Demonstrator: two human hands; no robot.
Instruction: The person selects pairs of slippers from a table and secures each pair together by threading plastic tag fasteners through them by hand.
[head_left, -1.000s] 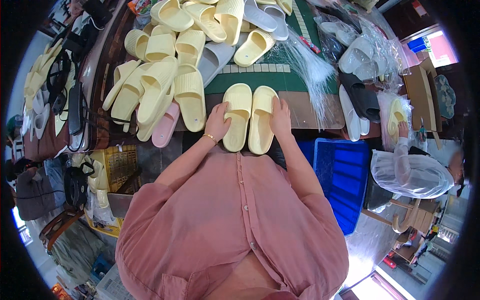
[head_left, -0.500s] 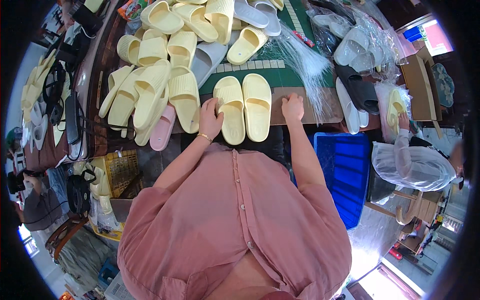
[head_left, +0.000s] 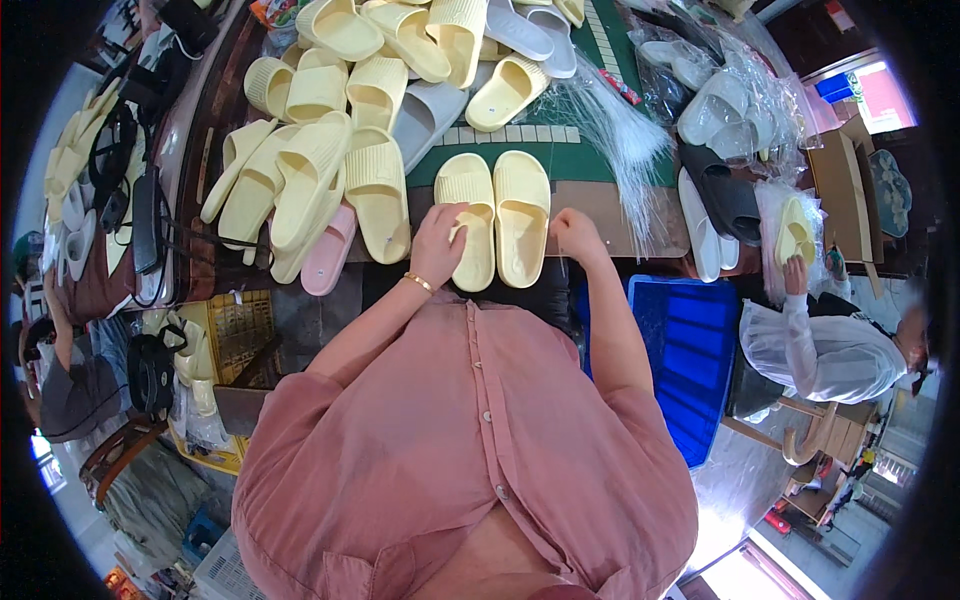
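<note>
A pair of pale yellow slide slippers stands side by side at the table's near edge, toes away from me: a left slipper [head_left: 465, 225] and a right slipper [head_left: 521, 220]. My left hand [head_left: 436, 247] is closed over the outer edge of the left slipper, its fingertips on the footbed below the strap. Just right of the right slipper, my right hand [head_left: 580, 238] has its fingers curled together; whether anything small is in them is hidden. A fan of thin clear plastic strands [head_left: 625, 160] lies beyond that hand.
Yellow slippers [head_left: 310, 170] are heaped at the left, with a grey slipper [head_left: 428, 115] and a pink slipper [head_left: 328, 255]. Bagged slippers [head_left: 725, 110] and a black slipper [head_left: 722, 190] lie right. A blue crate [head_left: 690, 350] stands below the table; a co-worker [head_left: 840, 345] sits at the right.
My left hand has moved farther over the left slipper. My right hand has come left and nearer to the right slipper. The view has shifted slightly.
</note>
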